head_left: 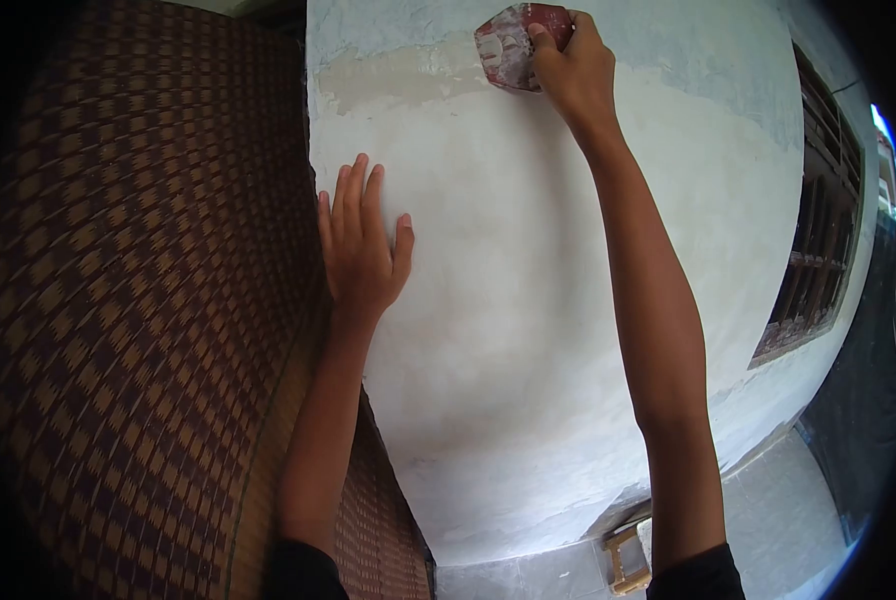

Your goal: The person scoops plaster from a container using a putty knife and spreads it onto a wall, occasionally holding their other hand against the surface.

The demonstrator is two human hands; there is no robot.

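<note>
My right hand (578, 75) is closed around a red putty scraper (508, 48), its blade smeared with whitish filler and held against the upper part of the white wall (488, 260). A damp-looking beige band of filler (398, 80) runs left from the scraper. Lower down on the left, my left hand (363, 240) lies flat on the wall near its edge, fingers spread and holding nothing.
A woven brown patterned mat (158, 280) stands along the left, close to my left arm. To the right is a window with dark bars (823, 220). Below, a small wooden stool-like object (623, 560) sits on the grey tiled floor (778, 510).
</note>
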